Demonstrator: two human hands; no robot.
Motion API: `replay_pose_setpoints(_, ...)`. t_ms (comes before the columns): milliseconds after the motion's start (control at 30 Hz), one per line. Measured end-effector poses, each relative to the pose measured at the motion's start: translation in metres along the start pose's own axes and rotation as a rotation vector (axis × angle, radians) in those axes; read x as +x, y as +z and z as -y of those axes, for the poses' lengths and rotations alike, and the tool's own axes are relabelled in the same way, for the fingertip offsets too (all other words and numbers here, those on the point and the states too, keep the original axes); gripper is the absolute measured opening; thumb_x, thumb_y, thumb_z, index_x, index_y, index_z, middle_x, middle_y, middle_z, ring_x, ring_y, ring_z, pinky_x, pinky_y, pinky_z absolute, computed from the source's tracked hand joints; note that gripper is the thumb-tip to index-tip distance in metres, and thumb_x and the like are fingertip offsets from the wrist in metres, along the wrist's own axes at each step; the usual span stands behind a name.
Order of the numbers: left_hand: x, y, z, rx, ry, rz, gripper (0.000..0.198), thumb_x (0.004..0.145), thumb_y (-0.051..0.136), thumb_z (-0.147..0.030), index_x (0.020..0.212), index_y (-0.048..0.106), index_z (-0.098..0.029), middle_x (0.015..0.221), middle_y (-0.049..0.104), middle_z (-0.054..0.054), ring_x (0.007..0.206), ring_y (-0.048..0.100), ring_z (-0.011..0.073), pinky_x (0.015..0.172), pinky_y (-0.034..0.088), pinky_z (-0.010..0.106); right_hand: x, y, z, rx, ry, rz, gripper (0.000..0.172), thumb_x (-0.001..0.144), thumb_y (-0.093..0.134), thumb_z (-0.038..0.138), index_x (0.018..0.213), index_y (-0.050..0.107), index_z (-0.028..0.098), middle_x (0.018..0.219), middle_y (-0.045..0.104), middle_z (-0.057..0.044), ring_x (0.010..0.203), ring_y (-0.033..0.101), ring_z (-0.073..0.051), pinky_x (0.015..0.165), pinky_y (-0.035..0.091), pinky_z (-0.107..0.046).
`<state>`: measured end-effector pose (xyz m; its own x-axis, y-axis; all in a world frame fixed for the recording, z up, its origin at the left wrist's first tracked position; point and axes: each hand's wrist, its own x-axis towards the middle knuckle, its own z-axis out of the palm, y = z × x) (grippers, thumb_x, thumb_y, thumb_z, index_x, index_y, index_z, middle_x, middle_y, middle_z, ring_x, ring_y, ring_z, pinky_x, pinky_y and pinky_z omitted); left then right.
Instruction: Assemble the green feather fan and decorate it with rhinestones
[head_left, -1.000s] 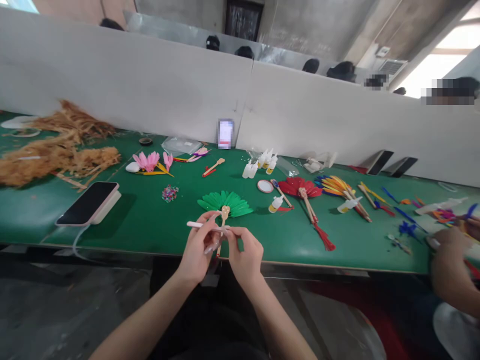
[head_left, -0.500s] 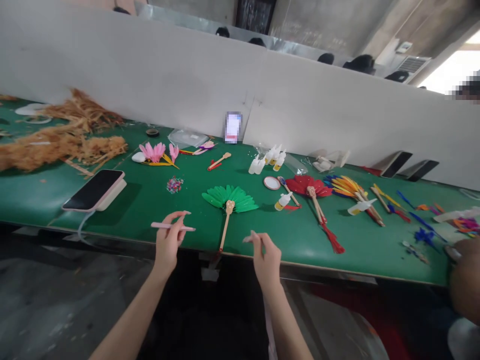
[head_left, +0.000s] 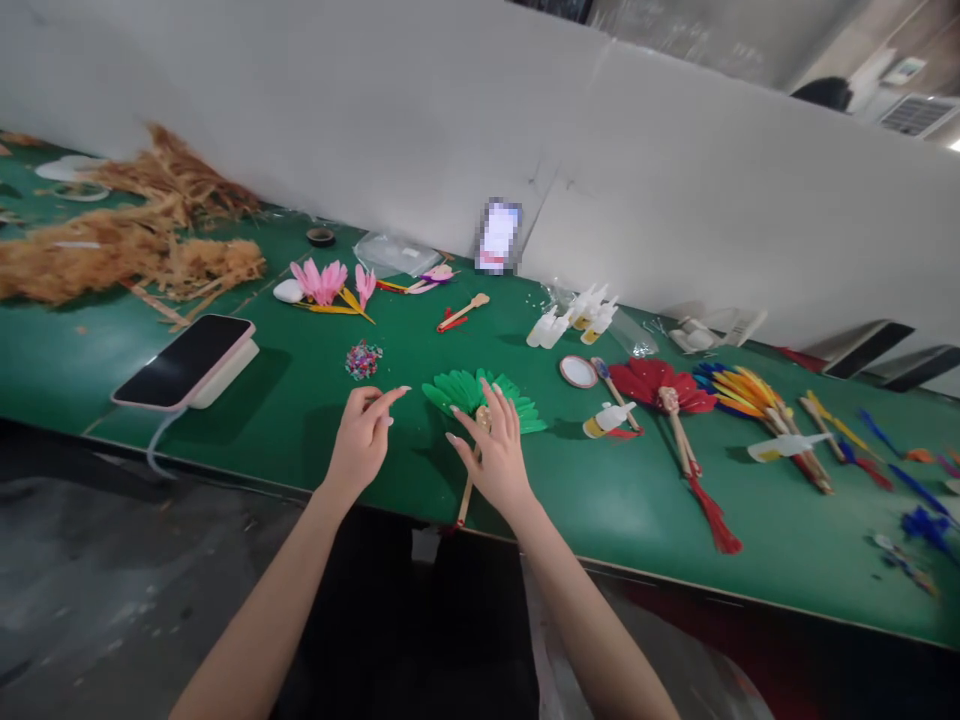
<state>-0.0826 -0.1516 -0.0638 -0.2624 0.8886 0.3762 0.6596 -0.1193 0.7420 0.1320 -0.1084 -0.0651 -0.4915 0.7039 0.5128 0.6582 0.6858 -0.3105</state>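
Observation:
A fan of green feathers (head_left: pixel 525 405) lies before me, its pale wooden handle (head_left: pixel 466 497) pointing toward the table's front edge. My right hand (head_left: pixel 496 455) is over the middle of the fan with its fingers spread, hiding part of the handle's head; I cannot tell whether it touches. Left of the fan, my left hand (head_left: pixel 362 438) is above the table. Its index finger stretches to the right, the thumb is apart below it, and no held thing shows. A pile of small colourful beads or sequins (head_left: pixel 364 360) lies just beyond that hand.
Glue bottles (head_left: pixel 602 420), a white lid (head_left: pixel 578 372) and a red feather fan (head_left: pixel 664 385) lie to the right. Pink feathers (head_left: pixel 324 282) are at the back left. A phone on a stand (head_left: pixel 187 362) is left, before brown dried fibres (head_left: pixel 112 250).
My right hand has moved left over the green fan and spread its fingers. The pink pen-like tool in my left hand is out of sight. The view has tilted and shifted.

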Motion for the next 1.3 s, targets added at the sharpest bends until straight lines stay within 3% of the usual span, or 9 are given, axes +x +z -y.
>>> replay_pose_setpoints(367,0.000,0.006,0.013,0.150,-0.004,0.118,0.045,0.093,0.038,-0.015,0.130,0.059,-0.026,0.103,0.050,0.007,0.089,0.055,0.0187,0.090,0.051,0.042,0.002,0.008,0.000,-0.021,0.061,0.103,0.038,0.097,0.046,0.037,0.130,0.060,0.024,0.157,0.030,-0.013,0.147,0.023,-0.032,0.115,0.026,-0.059)
replay_pose_setpoints(867,0.000,0.007,0.013,0.160,0.003,0.128,0.044,0.093,0.037,-0.014,0.129,0.060,-0.023,0.100,0.051,0.008,0.092,0.055,0.0213,0.089,0.050,0.045,0.002,0.007,0.002,-0.010,0.049,0.127,0.036,0.098,0.044,0.036,0.128,0.061,0.027,0.157,0.030,-0.010,0.147,0.022,-0.031,0.116,0.021,-0.059)
replay_pose_setpoints(1000,0.000,0.006,0.012,0.151,0.007,0.129,0.044,0.092,0.038,-0.013,0.128,0.061,-0.022,0.101,0.052,0.008,0.091,0.056,0.0205,0.087,0.051,0.043,0.002,0.000,0.002,0.030,0.049,0.079,0.031,0.098,0.044,0.032,0.120,0.065,0.026,0.154,0.034,-0.011,0.146,0.025,-0.029,0.116,0.020,-0.059)
replay_pose_setpoints(1133,0.000,0.005,0.013,0.121,0.012,0.110,0.042,0.092,0.040,-0.014,0.127,0.061,-0.021,0.102,0.054,0.008,0.092,0.059,0.0189,0.088,0.053,0.039,-0.004,-0.006,0.001,0.080,0.124,-0.068,0.027,0.095,0.050,0.030,0.118,0.061,0.020,0.142,0.047,-0.016,0.139,0.039,-0.029,0.114,0.027,-0.059)
replay_pose_setpoints(1200,0.001,0.006,0.013,0.103,0.011,0.095,0.040,0.092,0.041,-0.016,0.126,0.061,-0.020,0.103,0.056,0.008,0.092,0.060,0.0184,0.086,0.054,0.036,-0.009,-0.006,0.002,0.097,0.214,-0.109,0.043,0.089,0.060,0.038,0.126,0.053,0.018,0.137,0.048,-0.018,0.136,0.040,-0.032,0.112,0.031,-0.061)
replay_pose_setpoints(1300,0.002,0.007,0.013,0.087,0.008,0.073,0.037,0.091,0.044,-0.018,0.124,0.062,-0.020,0.102,0.058,0.007,0.092,0.061,0.0185,0.085,0.055,0.035,-0.018,-0.002,0.008,0.140,0.344,-0.056,0.075,0.078,0.071,0.046,0.140,0.039,0.017,0.143,0.040,-0.022,0.139,0.033,-0.040,0.108,0.035,-0.064)
